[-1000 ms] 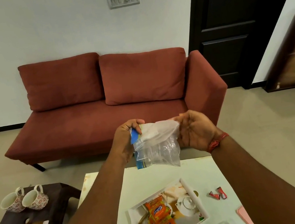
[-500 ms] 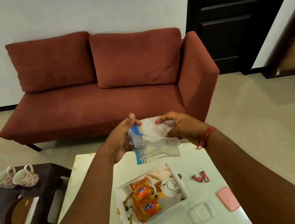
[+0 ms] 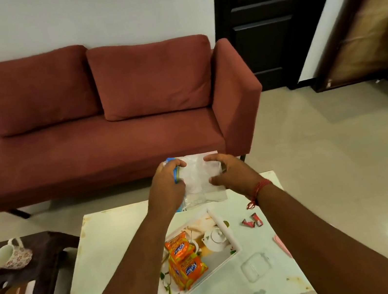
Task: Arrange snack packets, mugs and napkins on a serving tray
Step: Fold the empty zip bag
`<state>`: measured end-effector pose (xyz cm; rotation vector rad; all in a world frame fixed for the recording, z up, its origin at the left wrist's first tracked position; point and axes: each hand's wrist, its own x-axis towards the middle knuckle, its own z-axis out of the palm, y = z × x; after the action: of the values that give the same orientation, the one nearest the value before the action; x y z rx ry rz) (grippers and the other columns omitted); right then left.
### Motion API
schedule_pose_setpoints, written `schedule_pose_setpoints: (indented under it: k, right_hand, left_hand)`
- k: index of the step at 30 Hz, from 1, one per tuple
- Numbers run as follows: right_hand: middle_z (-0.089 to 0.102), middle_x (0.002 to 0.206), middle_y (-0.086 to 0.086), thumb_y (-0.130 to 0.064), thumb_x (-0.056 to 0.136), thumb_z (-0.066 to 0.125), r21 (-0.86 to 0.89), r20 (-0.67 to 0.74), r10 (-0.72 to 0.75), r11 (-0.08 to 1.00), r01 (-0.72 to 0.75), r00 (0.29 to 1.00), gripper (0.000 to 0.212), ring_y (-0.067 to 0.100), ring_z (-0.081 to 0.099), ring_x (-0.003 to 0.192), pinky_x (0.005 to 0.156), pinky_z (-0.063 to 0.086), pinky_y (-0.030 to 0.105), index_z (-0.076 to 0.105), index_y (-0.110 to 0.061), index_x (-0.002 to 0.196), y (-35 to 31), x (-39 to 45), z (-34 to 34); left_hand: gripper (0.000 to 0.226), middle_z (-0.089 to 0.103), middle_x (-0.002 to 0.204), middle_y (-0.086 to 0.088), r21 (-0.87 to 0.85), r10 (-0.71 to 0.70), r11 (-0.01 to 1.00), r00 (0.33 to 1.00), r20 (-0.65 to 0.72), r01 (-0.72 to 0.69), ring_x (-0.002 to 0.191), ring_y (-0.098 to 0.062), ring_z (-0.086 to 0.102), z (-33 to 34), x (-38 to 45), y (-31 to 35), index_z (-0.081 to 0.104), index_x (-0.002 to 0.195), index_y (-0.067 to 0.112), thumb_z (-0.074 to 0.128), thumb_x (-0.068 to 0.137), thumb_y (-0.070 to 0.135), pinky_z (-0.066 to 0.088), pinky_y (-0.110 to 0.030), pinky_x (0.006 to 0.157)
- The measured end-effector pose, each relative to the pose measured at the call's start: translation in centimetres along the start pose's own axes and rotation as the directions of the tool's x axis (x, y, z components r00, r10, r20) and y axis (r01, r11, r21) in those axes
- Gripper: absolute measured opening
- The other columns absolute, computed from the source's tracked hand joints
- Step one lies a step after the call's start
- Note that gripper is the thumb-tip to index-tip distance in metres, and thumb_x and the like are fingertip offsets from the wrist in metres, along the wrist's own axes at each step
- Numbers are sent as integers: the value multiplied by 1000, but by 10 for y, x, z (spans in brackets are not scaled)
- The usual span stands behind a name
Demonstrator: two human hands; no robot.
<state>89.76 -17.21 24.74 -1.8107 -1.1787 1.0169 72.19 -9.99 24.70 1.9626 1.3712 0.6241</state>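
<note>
While both hands hold a clear plastic napkin packet (image 3: 199,179) above the white table (image 3: 107,248), the white rectangular serving tray (image 3: 230,240) sits below.
Largest to smallest: the tray holds 2 orange snack packets (image 3: 184,258); the left hand (image 3: 166,190) grips the packet's blue edge, the right hand (image 3: 230,172) pinches its other side; 2 floral mugs (image 3: 3,255) lie tipped on the dark side table (image 3: 48,250).

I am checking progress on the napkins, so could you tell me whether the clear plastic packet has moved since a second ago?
Yes. The clear plastic packet has come down: it hung before the red sofa, and its lower edge now overlaps the white table.
</note>
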Motion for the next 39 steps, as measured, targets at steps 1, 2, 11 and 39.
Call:
schedule_pose_setpoints:
  k: [1,2,11,39]
  right_hand:
    - [51,123,3,-1,78,72,-94,-52,-27,995,22,998,61,22,56,103,97,53,35,59,-27,132,1,-3,3]
    - [46,123,2,5,77,67,-161,-104,-68,986,51,992,64,20,54,104,98,50,31,58,-24,134,1,-8,6]
    - [46,137,7,5,81,66,-419,-281,-310,891,175,908,90,21,51,118,100,48,29,24,-27,154,24,-38,31]
    - [47,145,14,-11,96,42,-85,103,592,806,-585,800,53,35,48,130,102,40,39,37,-19,148,392,-42,-246]
  left_hand:
    - [49,53,125,5,16,34,999,999,1,-34,95,-12,53,6,-2,0,60,110,35,60,82,-5,39,-12,67]
    - [50,54,128,2,18,62,998,998,5,-62,97,-14,54,14,-5,1,62,114,33,59,82,-5,41,-14,70]
    - [52,51,141,-6,-147,162,980,969,186,-136,120,-21,55,64,-23,40,51,140,16,48,92,-3,44,-23,91]
    - [83,-4,168,-3,627,-94,632,758,645,-456,153,-32,-4,433,-30,108,-7,157,30,36,94,65,7,-61,118]
